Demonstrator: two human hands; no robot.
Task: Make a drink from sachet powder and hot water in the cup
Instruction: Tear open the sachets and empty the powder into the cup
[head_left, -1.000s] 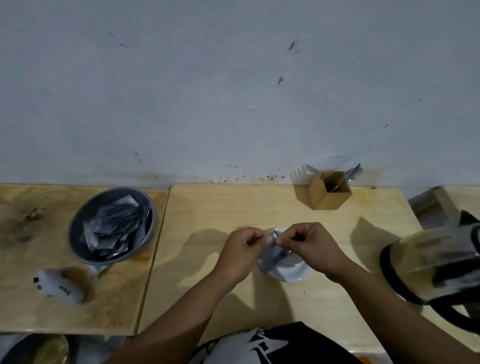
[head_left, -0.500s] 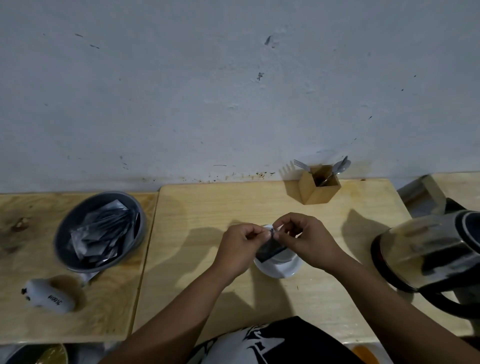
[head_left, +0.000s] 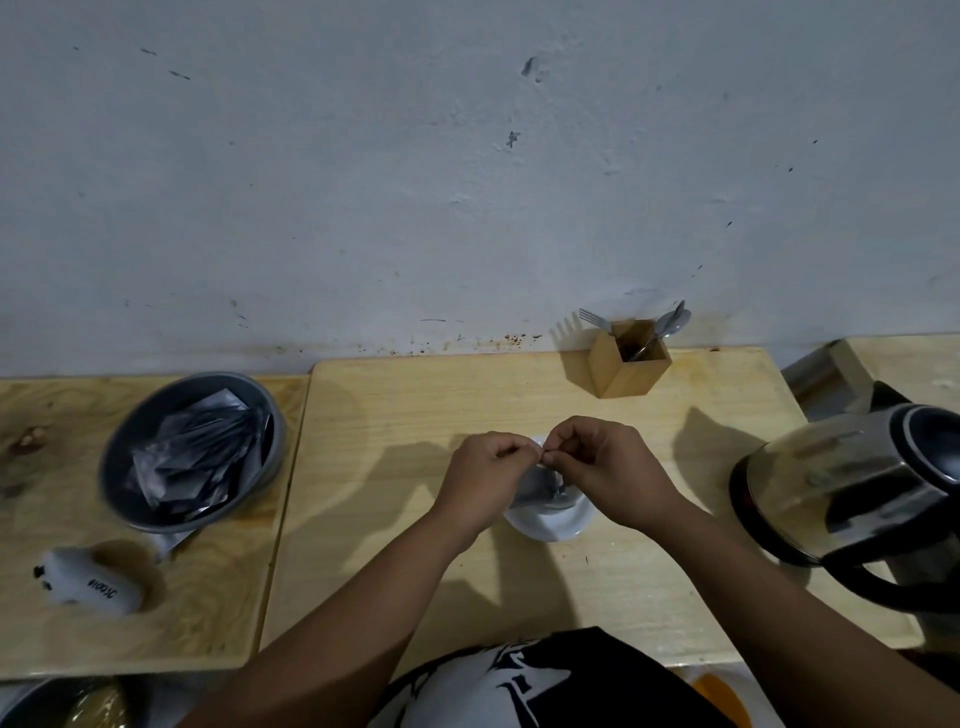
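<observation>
My left hand (head_left: 485, 480) and my right hand (head_left: 605, 470) meet at the fingertips, both pinching the top edge of a dark grey sachet (head_left: 537, 486). The sachet hangs down between them, right above a white cup on a white saucer (head_left: 550, 522) on the middle wooden table. My hands hide most of the cup. A glass kettle with black trim (head_left: 857, 493) stands at the right.
A grey bowl (head_left: 192, 452) full of several more sachets sits on the left table, with a small white object (head_left: 91, 584) in front of it. A wooden box (head_left: 628, 358) holding a fork and spoons stands by the wall.
My hands have drawn closer together, fingertips now touching at the sachet's top edge. The sachet hangs more upright over the cup. The camera view has shifted slightly.
</observation>
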